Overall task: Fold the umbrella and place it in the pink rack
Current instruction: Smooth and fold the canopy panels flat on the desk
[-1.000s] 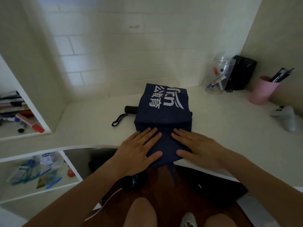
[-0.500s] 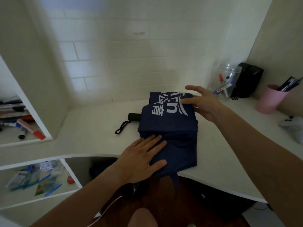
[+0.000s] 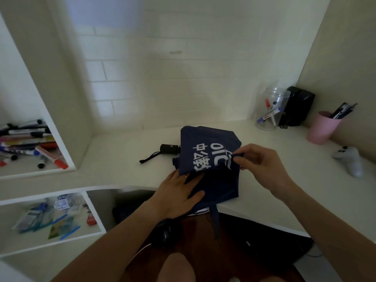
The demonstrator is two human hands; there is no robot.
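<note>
A navy folding umbrella point(image 3: 211, 147) with white lettering lies flattened on the white desk point(image 3: 264, 184). Its black handle point(image 3: 169, 149) with a wrist loop sticks out to the left. My left hand point(image 3: 179, 196) presses flat on the near part of the cloth, fingers spread. My right hand point(image 3: 258, 165) pinches the far edge of the cloth and holds it folded back over the middle. A dark strap point(image 3: 215, 222) of the umbrella hangs off the desk's front edge. The only pink object in view is a cup point(image 3: 321, 129) holding pens at the far right.
A clear jar point(image 3: 270, 110) of markers and a black box point(image 3: 299, 106) stand at the back right. A white game controller point(image 3: 350, 159) lies at the right. Left cubby shelves hold markers point(image 3: 28, 143) and packets point(image 3: 46, 218). My knees are below the desk.
My right hand left the near cloth, reached the umbrella's far edge, took hold of it and pulled it back toward me, folding the lettered panel over. My left hand stayed pressing.
</note>
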